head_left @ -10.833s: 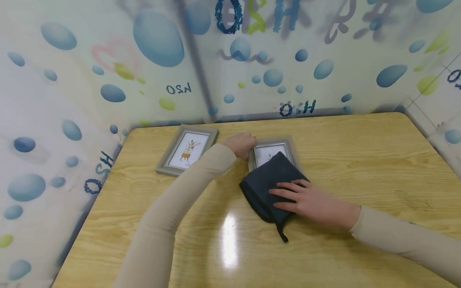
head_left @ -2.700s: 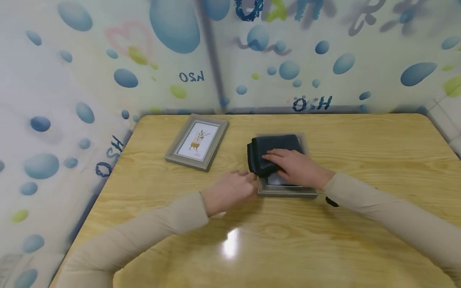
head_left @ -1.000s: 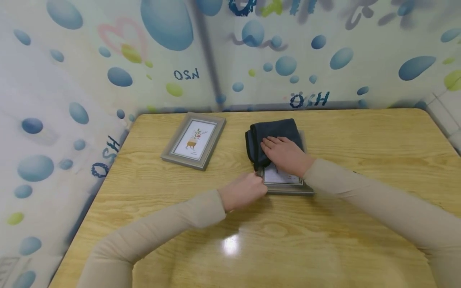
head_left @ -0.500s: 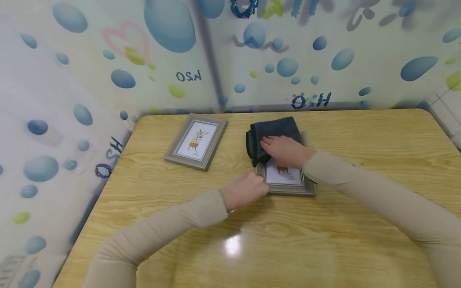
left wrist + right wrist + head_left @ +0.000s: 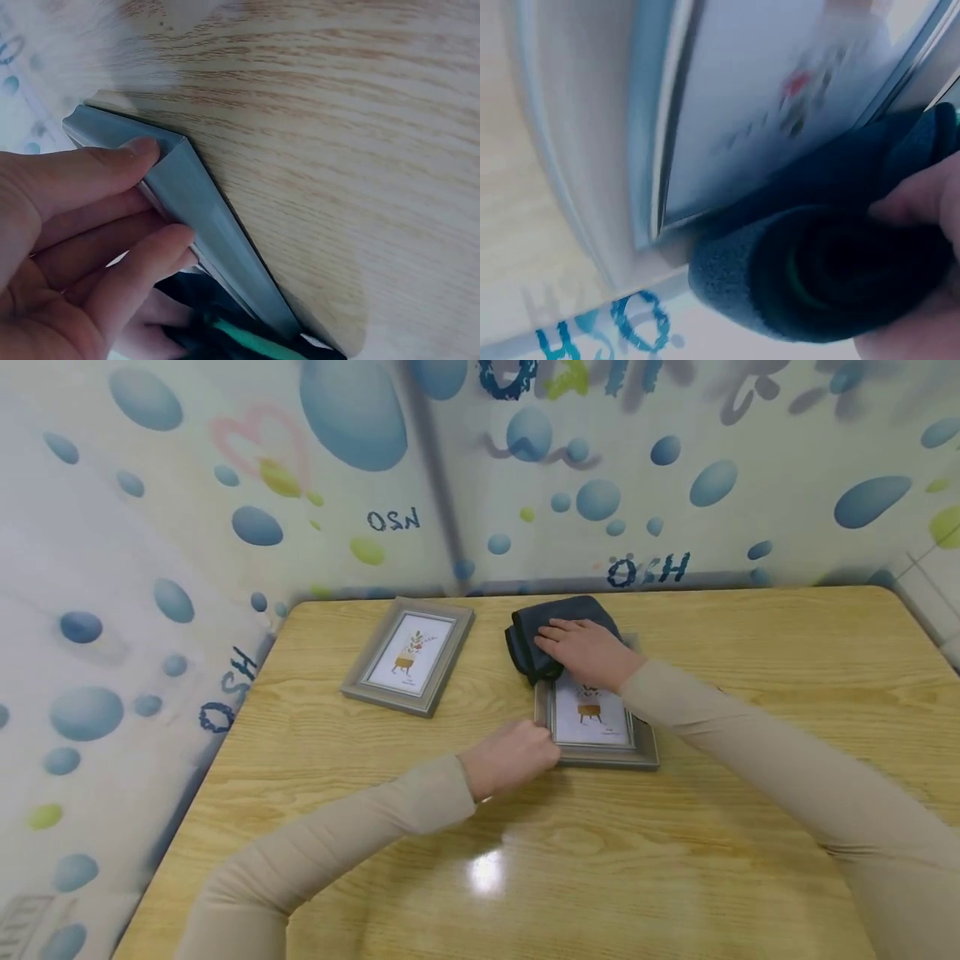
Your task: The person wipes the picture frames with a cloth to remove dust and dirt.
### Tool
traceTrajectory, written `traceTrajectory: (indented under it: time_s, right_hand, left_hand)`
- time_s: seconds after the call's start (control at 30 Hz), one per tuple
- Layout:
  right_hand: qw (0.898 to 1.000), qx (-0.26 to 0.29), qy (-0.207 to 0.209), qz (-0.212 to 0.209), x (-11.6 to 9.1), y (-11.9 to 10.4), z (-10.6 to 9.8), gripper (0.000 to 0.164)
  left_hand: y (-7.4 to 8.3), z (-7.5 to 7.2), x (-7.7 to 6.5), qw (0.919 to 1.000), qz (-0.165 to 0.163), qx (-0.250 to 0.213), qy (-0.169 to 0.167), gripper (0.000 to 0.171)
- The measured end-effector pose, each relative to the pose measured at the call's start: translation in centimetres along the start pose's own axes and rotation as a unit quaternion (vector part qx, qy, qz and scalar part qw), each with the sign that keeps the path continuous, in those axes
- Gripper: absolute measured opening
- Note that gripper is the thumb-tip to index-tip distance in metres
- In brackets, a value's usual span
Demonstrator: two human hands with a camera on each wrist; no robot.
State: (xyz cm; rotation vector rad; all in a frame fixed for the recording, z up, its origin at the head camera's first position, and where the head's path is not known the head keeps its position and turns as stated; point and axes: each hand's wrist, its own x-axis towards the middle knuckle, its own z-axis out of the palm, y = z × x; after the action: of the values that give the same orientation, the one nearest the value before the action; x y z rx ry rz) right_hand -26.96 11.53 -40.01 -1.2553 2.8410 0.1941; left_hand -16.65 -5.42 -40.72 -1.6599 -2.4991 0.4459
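Observation:
In the head view, a grey picture frame [image 5: 609, 756] with a plant drawing lies face up on the table. My left hand [image 5: 512, 758] pinches its near-left corner; in the left wrist view, thumb and fingers [image 5: 135, 154] lie on the frame's border [image 5: 214, 217]. A folded dark blue cloth [image 5: 558, 610] covers the far part of this frame, overhanging its far-left corner. My right hand [image 5: 588, 652] rests on the cloth with its fingers straight. Up close in the right wrist view, the folded cloth [image 5: 735, 277] touches the picture frame [image 5: 649, 135].
A second grey picture frame [image 5: 442, 668] lies face up to the left, with a gap between the two. The wooden table [image 5: 420, 877] ends at a wall [image 5: 480, 510] printed with blue and green drops.
In the last second, the right hand has slid the cloth away from me and slightly left, uncovering more picture. Since the oldest frame, the left hand has gone from the frame's far-left corner to the near-left.

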Motion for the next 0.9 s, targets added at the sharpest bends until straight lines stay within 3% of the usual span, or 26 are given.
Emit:
traceTrajectory:
  time_s: [0.13, 0.27, 0.5, 0.63, 0.77, 0.9]
  right_hand:
    - [0.999, 0.033, -0.03, 0.016, 1.4, 1.0, -0.2, 0.047]
    - [0.998, 0.047, -0.051, -0.003, 2.1, 1.3, -0.2, 0.045]
    - [0.992, 0.054, -0.026, -0.107, 1.4, -0.7, -0.3, 0.03]
    - [0.986, 0.075, -0.011, -0.146, 0.9, -2.1, -0.7, 0.021]
    - [0.988, 0.083, 0.005, -0.134, 0.9, -2.2, -0.6, 0.022]
    - [0.993, 0.067, 0.02, -0.091, 1.4, -1.0, 0.0, 0.026]
  left_hand:
    - [0.1, 0.1, 0.1, 1.0, -0.003, -0.004, -0.007, 0.022]
    - [0.2, 0.0, 0.2, 0.9999, -0.006, -0.008, -0.005, 0.021]
    - [0.1, -0.1, 0.4, 1.0, -0.009, 0.001, 0.001, 0.02]
    - [0.0, -0.2, 0.4, 0.9995, -0.02, -0.022, -0.009, 0.02]
    - [0.0, -0.2, 0.3, 0.9993, -0.021, -0.024, -0.018, 0.02]
    - [0.1, -0.1, 0.4, 0.9995, -0.018, -0.019, -0.02, 0.021]
